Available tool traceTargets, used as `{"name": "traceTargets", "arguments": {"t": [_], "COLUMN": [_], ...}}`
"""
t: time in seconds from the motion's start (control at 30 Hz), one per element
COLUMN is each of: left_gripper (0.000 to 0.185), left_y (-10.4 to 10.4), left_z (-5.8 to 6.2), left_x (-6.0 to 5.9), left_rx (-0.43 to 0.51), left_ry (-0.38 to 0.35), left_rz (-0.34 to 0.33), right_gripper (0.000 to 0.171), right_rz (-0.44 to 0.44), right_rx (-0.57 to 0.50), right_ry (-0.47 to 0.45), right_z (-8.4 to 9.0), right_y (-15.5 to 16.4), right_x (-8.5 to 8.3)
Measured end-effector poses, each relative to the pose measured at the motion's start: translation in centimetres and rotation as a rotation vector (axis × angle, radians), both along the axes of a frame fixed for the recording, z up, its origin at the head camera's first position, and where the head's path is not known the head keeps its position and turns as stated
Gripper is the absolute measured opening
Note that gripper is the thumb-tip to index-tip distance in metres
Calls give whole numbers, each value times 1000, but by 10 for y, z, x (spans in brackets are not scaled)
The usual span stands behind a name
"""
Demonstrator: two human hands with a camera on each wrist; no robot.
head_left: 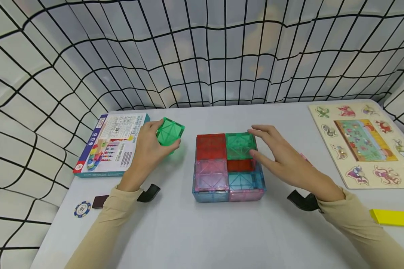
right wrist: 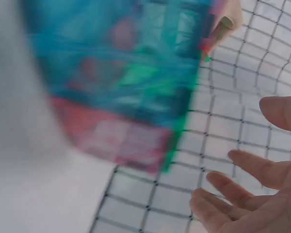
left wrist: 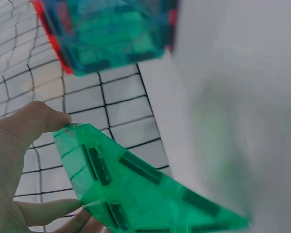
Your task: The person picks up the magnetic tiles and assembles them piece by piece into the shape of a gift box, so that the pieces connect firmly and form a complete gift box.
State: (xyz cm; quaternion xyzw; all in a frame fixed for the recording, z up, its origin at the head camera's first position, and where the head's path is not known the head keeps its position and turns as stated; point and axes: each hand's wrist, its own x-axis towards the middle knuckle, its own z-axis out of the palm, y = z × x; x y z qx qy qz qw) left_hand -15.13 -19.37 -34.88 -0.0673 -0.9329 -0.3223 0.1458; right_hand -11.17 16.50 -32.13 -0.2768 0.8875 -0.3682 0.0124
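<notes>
A block of translucent magnetic tiles (head_left: 228,168) in red, green, pink and blue sits at the middle of the white table (head_left: 202,231). My left hand (head_left: 151,147) grips a separate green square tile (head_left: 170,131) (left wrist: 136,189) to the left of the block. My right hand (head_left: 276,157) hovers with straight, spread fingers (right wrist: 252,167) over the block's right side, beside its raised green top tile (head_left: 239,145). The right wrist view shows the block (right wrist: 131,87) blurred, with the hand apart from it.
A toy box (head_left: 112,144) lies flat at the left, with a poker chip (head_left: 82,209) and a small dark piece (head_left: 100,201) near the front left. An animal puzzle board (head_left: 365,144) lies at the right, a yellow piece (head_left: 394,217) below it. Grid-patterned cloth (head_left: 202,52) walls the table.
</notes>
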Motion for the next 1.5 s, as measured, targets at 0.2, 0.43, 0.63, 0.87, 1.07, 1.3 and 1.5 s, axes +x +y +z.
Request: {"name": "traceTargets", "arguments": {"t": [0.2,0.43,0.63,0.87,1.07,1.3,1.5], "left_gripper": [81,86,85,92,79,30,21], "left_y": [8,28,46,44,25,24,23], "left_z": [13,43,57,60,61,60,64], "left_x": [26,49,56,57,67,73,74], "left_rx": [71,55,15,54,285,397,335], "left_ry": [196,405,490,445,-22,-302,-291], "left_rz": [-111,-288,-432,-449,-478,-451,-393], "right_gripper": [53,51,38,32,34,33,33], "right_rz": [155,254,250,185,92,68,56], "right_rx": [-82,-215,-363,-425,-438,-523,-502], "right_ry": [-40,-208,-239,-197,-188,-169,-114], "right_z": [29,51,58,58,59,59,58], "right_y": [-33,-71,-85,-77,-59,-53,-46], "right_x": [-11,-9,-6,-7,-4,0,3]}}
